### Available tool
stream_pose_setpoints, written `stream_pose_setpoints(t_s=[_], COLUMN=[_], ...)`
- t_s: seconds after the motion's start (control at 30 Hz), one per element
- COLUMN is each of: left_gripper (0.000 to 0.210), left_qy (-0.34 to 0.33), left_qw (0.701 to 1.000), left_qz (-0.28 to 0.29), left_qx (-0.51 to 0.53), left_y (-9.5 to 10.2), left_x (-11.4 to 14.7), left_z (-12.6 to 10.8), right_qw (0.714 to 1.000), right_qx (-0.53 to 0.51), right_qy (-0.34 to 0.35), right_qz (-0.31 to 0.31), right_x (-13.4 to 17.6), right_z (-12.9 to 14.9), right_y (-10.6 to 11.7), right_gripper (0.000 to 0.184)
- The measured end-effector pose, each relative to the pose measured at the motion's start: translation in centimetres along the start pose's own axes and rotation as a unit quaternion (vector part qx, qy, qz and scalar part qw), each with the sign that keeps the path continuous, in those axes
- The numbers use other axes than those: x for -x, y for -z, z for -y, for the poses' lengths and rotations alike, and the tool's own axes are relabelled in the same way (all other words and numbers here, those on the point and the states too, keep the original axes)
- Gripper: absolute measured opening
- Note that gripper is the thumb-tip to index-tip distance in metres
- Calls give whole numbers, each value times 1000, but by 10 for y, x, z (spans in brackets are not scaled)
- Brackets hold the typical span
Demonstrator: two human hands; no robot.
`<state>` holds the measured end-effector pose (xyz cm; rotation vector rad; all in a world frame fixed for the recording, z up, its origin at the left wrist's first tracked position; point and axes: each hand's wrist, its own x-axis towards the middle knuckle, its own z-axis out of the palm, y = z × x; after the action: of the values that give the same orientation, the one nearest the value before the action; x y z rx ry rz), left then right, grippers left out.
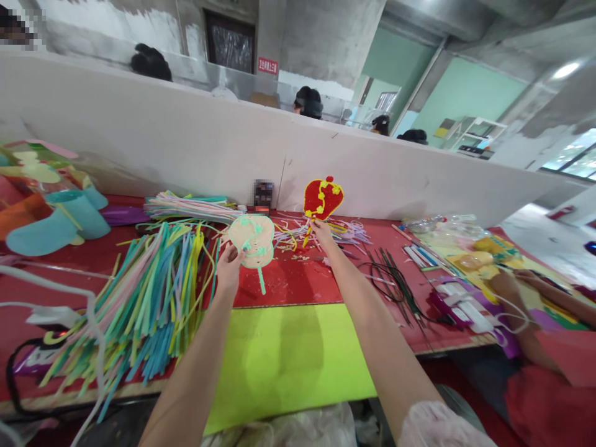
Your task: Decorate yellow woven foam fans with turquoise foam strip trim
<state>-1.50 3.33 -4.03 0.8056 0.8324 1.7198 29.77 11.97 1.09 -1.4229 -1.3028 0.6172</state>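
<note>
My left hand [230, 266] grips the left edge of a pale cream hand fan [251, 241] with a mint-green rim, raised mint-green shapes and a green handle pointing down. To its right, my right hand [321, 233] is closed around the lower part of a red hand fan [322, 200] with yellow edging, yellow flower shapes and a yellow handle. The red fan is held upright, farther from me than the cream one. Below the hands, a bright yellow-green sheet [279, 366] lies along the front of the red table [293, 287].
A large heap of pastel pipe cleaners [162, 292] lies on the left, with blue and orange felt-like shapes [60, 223] behind. At right are dark thin rods [393, 285] and a purple power strip [459, 304]. A co-worker's arm [516, 310] is far right. A white partition [209, 143] stands behind.
</note>
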Motion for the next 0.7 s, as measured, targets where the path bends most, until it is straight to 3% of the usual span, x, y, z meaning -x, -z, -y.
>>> stream_pose_setpoints(t_s=[0.23, 0.5, 0.7], left_gripper=[46, 40, 44], left_qy=[-3, 6, 9], left_qw=[1000, 1000, 1000], left_qz=[-11, 1, -17], left_qx=[-3, 4, 1], left_y=[0, -1, 0], left_x=[-1, 1, 0], left_z=[1, -2, -3], right_qw=[993, 969, 958], right_qx=[105, 223, 267], right_qy=[12, -59, -77], right_qz=[-54, -85, -76], right_x=[-1, -4, -4], right_z=[-6, -18, -20], right_y=[-7, -30, -28], right_gripper=[23, 28, 27])
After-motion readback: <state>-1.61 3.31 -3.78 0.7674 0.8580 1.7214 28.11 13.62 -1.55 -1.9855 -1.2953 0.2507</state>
